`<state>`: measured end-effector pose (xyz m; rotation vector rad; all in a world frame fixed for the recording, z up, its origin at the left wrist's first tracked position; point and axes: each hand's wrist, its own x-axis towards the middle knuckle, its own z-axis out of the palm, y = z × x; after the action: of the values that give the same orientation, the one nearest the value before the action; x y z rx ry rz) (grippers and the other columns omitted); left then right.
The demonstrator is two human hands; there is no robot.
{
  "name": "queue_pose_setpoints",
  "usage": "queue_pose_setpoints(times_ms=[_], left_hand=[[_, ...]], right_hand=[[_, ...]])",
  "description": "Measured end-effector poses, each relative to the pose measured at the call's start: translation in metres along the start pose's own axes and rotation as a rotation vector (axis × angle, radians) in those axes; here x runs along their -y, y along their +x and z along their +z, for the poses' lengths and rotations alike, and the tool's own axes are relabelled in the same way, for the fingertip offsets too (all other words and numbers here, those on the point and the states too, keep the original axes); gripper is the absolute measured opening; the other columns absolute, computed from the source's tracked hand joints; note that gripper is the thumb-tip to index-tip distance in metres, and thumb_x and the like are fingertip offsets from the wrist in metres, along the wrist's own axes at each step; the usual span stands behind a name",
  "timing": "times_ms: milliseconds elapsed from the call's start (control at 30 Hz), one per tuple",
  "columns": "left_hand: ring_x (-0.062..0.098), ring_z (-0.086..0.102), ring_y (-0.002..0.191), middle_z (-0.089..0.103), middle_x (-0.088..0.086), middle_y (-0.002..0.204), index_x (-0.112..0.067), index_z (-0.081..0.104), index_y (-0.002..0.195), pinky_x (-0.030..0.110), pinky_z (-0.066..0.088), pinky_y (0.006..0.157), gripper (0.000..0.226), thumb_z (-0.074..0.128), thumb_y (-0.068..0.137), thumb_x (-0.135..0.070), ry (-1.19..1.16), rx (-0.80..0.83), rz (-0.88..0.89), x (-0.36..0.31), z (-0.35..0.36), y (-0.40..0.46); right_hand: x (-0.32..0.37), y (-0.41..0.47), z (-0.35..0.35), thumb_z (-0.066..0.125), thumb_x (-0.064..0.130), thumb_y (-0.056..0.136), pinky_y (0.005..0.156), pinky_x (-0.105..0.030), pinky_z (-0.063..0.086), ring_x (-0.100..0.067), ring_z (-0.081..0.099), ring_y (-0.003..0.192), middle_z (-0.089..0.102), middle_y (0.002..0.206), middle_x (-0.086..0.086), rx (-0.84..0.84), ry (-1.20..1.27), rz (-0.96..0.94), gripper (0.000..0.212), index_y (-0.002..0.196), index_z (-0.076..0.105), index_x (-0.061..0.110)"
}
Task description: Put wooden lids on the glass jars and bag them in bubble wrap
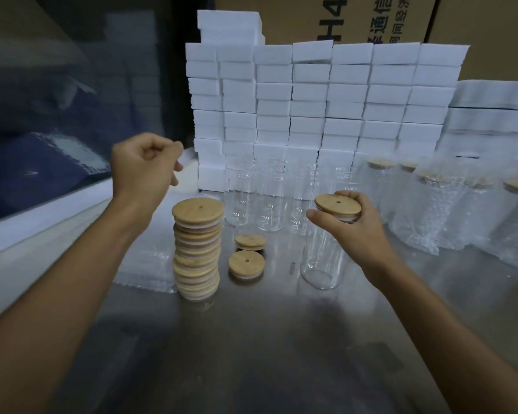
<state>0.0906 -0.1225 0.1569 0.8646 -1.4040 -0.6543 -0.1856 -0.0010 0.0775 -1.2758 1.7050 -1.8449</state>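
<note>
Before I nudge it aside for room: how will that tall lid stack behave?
The lid stack is tall, narrow and slightly uneven, so it would likely topple if pushed high. The loose discs probably slide apart; the steel table looks smooth.

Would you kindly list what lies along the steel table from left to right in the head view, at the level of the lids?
Flat bubble wrap bags → tall stack of wooden lids → two loose lids → lidded glass jar in the right hand → bubble-wrapped jars.
</note>
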Motion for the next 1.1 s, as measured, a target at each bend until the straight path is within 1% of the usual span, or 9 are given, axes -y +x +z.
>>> queue_pose_setpoints(times_ms=[133, 267, 333, 433, 567, 667, 800, 933, 1100], left_hand=[[0.017, 0.058, 0.054, 0.068, 0.005, 0.076, -0.016, 0.069, 0.085, 0.027, 0.045, 0.052, 0.007, 0.067, 0.089, -0.022, -0.032, 0.130, -0.338, 0.028, 0.001, 0.021], [0.019, 0.058, 0.060, 0.070, 0.008, 0.086, -0.012, 0.069, 0.090, 0.030, 0.047, 0.058, 0.008, 0.068, 0.088, -0.020, 0.086, 0.168, -0.469, 0.054, 0.001, 0.029], [0.022, 0.060, 0.064, 0.070, 0.011, 0.086, -0.008, 0.070, 0.088, 0.031, 0.047, 0.061, 0.007, 0.070, 0.086, -0.015, 0.301, 0.166, -0.432, 0.068, -0.003, 0.027], [0.035, 0.064, 0.084, 0.069, 0.017, 0.089, -0.001, 0.072, 0.085, 0.041, 0.053, 0.074, 0.008, 0.070, 0.082, -0.009, 0.652, 0.184, -0.354, 0.080, -0.006, 0.019], [0.042, 0.063, 0.086, 0.065, 0.024, 0.093, 0.004, 0.067, 0.091, 0.038, 0.045, 0.064, 0.019, 0.067, 0.083, -0.013, 0.852, 0.319, -0.336, 0.078, -0.002, 0.017], [0.033, 0.057, 0.074, 0.062, 0.019, 0.085, 0.003, 0.063, 0.085, 0.035, 0.041, 0.061, 0.018, 0.067, 0.086, -0.015, 0.899, 0.382, -0.331, 0.078, 0.000, 0.018], [0.030, 0.053, 0.068, 0.059, 0.018, 0.081, 0.004, 0.060, 0.080, 0.034, 0.040, 0.058, 0.016, 0.067, 0.085, -0.010, 0.860, 0.379, -0.349, 0.078, 0.000, 0.021], [0.036, 0.061, 0.083, 0.065, 0.021, 0.093, 0.005, 0.066, 0.090, 0.041, 0.050, 0.069, 0.018, 0.070, 0.082, -0.011, 0.757, 0.278, -0.341, 0.065, 0.003, 0.030], [0.027, 0.056, 0.070, 0.054, 0.009, 0.070, -0.005, 0.056, 0.069, 0.034, 0.044, 0.061, 0.019, 0.068, 0.076, -0.019, 0.735, 0.166, -0.146, 0.024, 0.017, 0.041]], right_hand=[[0.000, 0.000, 0.000, 0.095, 0.040, 0.062, 0.065, -0.008, 0.050, 0.004, 0.069, 0.088, 0.070, 0.109, 0.009, 0.006, 0.000, -0.001, 0.072, 0.121, 0.056, 0.027], [0.000, 0.000, 0.000, 0.096, 0.039, 0.062, 0.064, -0.007, 0.049, 0.006, 0.069, 0.086, 0.070, 0.107, 0.010, 0.008, 0.001, -0.005, 0.071, 0.120, 0.057, 0.027], [-0.001, 0.000, -0.001, 0.096, 0.040, 0.062, 0.064, -0.007, 0.050, 0.005, 0.069, 0.086, 0.070, 0.108, 0.010, 0.008, -0.001, -0.002, 0.069, 0.118, 0.057, 0.029], [0.000, -0.001, -0.001, 0.095, 0.045, 0.056, 0.066, -0.008, 0.050, 0.004, 0.069, 0.088, 0.071, 0.108, 0.010, 0.007, 0.000, 0.003, 0.073, 0.117, 0.058, 0.030], [0.002, -0.002, -0.001, 0.096, 0.046, 0.056, 0.067, -0.011, 0.051, 0.001, 0.071, 0.091, 0.074, 0.105, 0.011, 0.011, -0.022, 0.019, 0.072, 0.116, 0.061, 0.029], [0.006, -0.003, -0.001, 0.096, 0.046, 0.058, 0.067, -0.011, 0.051, 0.003, 0.070, 0.090, 0.075, 0.102, 0.014, 0.018, -0.033, 0.032, 0.068, 0.115, 0.063, 0.028], [0.013, -0.007, -0.002, 0.090, 0.055, 0.050, 0.068, -0.012, 0.050, 0.004, 0.069, 0.091, 0.072, 0.107, 0.013, 0.041, -0.049, 0.046, 0.080, 0.119, 0.061, 0.027], [0.020, -0.009, -0.006, 0.088, 0.058, 0.050, 0.076, -0.017, 0.050, -0.002, 0.068, 0.097, 0.068, 0.114, 0.010, 0.099, -0.080, 0.062, 0.088, 0.126, 0.056, 0.027], [0.033, -0.008, -0.010, 0.085, 0.065, 0.062, 0.081, -0.024, 0.047, -0.001, 0.072, 0.095, 0.075, 0.104, 0.014, 0.091, -0.041, 0.056, 0.086, 0.132, 0.052, 0.029]])
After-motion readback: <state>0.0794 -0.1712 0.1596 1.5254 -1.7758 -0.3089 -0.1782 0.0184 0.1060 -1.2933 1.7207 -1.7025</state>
